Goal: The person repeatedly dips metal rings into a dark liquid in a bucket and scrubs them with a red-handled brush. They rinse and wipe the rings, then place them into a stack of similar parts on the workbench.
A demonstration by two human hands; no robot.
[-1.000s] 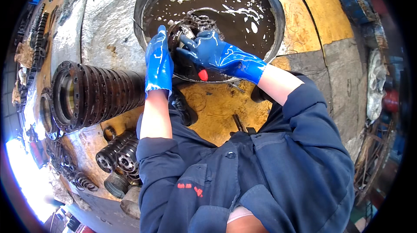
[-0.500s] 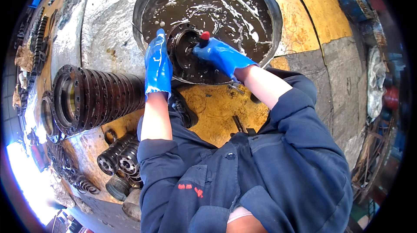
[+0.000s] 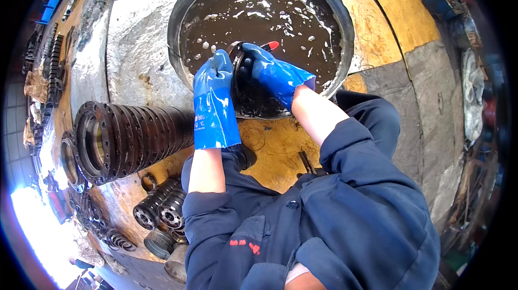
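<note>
Both my hands wear blue rubber gloves over a round tub (image 3: 348, 28) of dark, foamy liquid. My left hand (image 3: 216, 87) is closed on the left rim of a dark metal ring (image 3: 236, 71), which stands tilted on edge at the tub's near side. My right hand (image 3: 274, 71) is closed around a tool with a red end (image 3: 273, 45), pressed at the ring's opening. The tool's working end is hidden by the glove and ring, so its kind does not show.
On the left, a long row of dark flanged rings (image 3: 135, 136) lies on the metal-covered floor. Smaller cylindrical parts (image 3: 162, 206) and coil springs (image 3: 120, 240) lie nearer. Metal racks and a plastic sheet (image 3: 473, 98) line the right edge.
The ring has turned from facing up to nearly edge-on. My left fingers have curled over its rim, and the tool's red end has swung to the right. The foam has spread apart.
</note>
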